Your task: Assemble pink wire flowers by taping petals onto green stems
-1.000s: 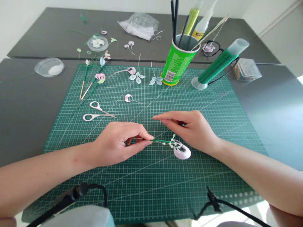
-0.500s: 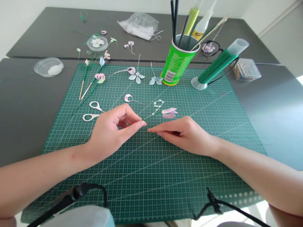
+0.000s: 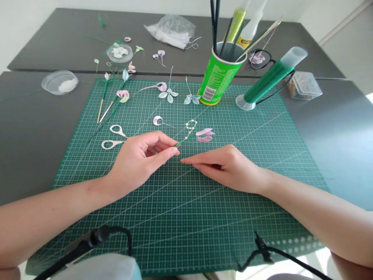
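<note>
Between thumb and forefinger, my left hand (image 3: pixel 147 155) pinches the green stem of a handmade flower sprig. The sprig's lilac petals (image 3: pixel 205 135) and a looped string of small pale beads (image 3: pixel 191 124) point away to the right, above the mat. My right hand (image 3: pixel 230 165) is just right of the left fingertips, its thumb and forefinger pressed together. Whatever those fingers may hold is too fine to make out. White-handled scissors (image 3: pixel 112 144) lie partly behind my left hand. A single lilac petal on a wire (image 3: pixel 157 121) rests beyond it.
A green cutting mat (image 3: pixel 186 233) covers the near table. At its back stand a green can (image 3: pixel 220 77) of sticks and a green thread-wrapped tube (image 3: pixel 266 81). Blue-grey flowers (image 3: pixel 169 95), several wired blossoms, plastic lids (image 3: pixel 60 83) and a clear box (image 3: pixel 304 85) lie around.
The sprig has turned slightly in my left fingers; its petals and bead loop have shifted a little left and away. My right hand has hardly moved.
</note>
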Action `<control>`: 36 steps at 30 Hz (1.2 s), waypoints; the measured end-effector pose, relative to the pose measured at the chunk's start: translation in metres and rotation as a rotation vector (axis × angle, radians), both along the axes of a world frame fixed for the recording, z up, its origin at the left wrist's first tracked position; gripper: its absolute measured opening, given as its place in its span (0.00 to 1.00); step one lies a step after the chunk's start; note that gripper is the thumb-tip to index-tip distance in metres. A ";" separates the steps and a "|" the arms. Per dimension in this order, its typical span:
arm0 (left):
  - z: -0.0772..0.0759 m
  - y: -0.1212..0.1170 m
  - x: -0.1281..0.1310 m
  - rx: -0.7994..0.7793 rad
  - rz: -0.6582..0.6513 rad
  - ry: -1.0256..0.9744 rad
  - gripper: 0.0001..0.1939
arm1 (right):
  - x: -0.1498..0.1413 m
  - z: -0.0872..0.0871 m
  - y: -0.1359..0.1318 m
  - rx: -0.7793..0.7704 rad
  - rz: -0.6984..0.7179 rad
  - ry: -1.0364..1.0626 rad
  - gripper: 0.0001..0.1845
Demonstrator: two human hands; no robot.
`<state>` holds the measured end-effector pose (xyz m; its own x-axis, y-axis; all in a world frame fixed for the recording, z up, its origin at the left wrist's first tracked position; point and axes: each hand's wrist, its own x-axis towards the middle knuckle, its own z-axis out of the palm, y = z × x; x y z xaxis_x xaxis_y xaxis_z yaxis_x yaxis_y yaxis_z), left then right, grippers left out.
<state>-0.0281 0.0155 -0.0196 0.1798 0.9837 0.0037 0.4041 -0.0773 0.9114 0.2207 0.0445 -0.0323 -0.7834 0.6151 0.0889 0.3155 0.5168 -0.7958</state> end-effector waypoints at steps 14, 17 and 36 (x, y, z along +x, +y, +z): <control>-0.004 0.000 -0.001 -0.040 -0.002 0.010 0.09 | 0.000 -0.001 0.000 0.023 0.008 0.002 0.20; -0.003 0.000 0.000 -0.024 -0.001 0.002 0.06 | 0.000 0.000 0.000 0.026 0.011 0.006 0.19; -0.001 0.000 -0.001 0.003 -0.031 -0.027 0.05 | -0.005 0.004 0.003 -0.416 -0.165 0.035 0.16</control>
<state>-0.0295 0.0150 -0.0210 0.2098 0.9777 0.0121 0.3765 -0.0922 0.9218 0.2162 0.0472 -0.0285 -0.6727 0.7207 -0.1675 0.3360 0.0959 -0.9369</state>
